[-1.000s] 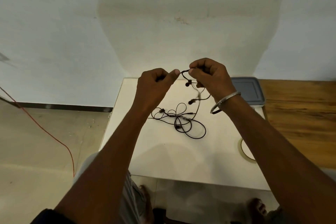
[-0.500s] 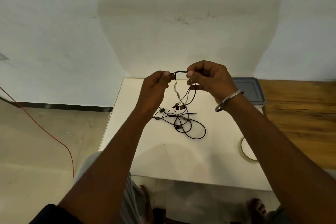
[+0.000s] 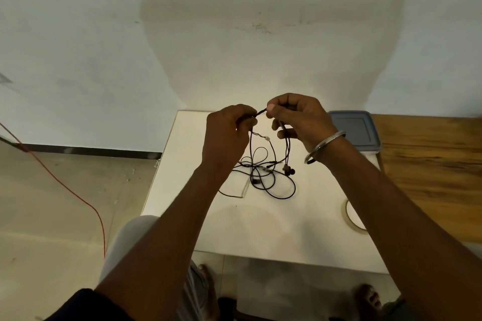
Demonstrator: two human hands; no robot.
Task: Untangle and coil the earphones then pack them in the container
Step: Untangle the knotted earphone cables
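Note:
Black tangled earphones lie partly on the white table, with strands lifted up to my hands. My left hand pinches the cable at the top left. Close beside it, my right hand, with a metal bangle on its wrist, pinches the same cable between thumb and forefinger. Two earbuds dangle below the right hand. The grey-lidded container stands at the table's far right, behind my right wrist, and is shut.
A roll of tape lies near the table's right edge. A wooden table adjoins on the right. A red cord runs over the floor at left. A white wall rises just behind the table.
My hands have drawn closer together on the cable. The earbuds have dropped lower below my right hand, and a strand now trails out to the left on the table.

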